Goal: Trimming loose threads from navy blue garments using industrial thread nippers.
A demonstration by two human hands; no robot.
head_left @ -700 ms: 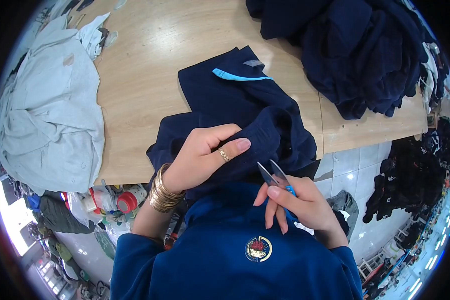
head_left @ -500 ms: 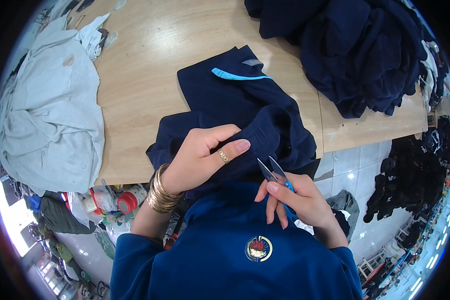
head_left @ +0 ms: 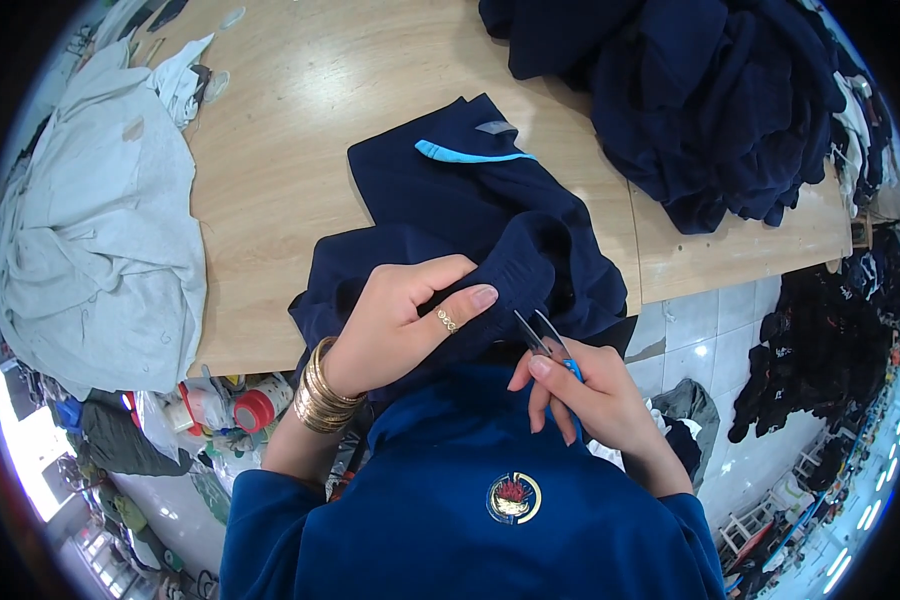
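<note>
Bright and even across the pale wooden table (head_left: 270,170), with a soft whitish sheen at the far middle of its top. Soft, short shadows only, under the folded navy garment (head_left: 470,220). Little detail in the dark navy pile (head_left: 710,100) at far right, folds nearly lost in the dark cloth. Strong glare at near left and near right corners, blown out to white and blue. Heavy fisheye bending of the table edge; black vignette round the rim. Sharp in the centre, smeared and soft toward the edges.
</note>
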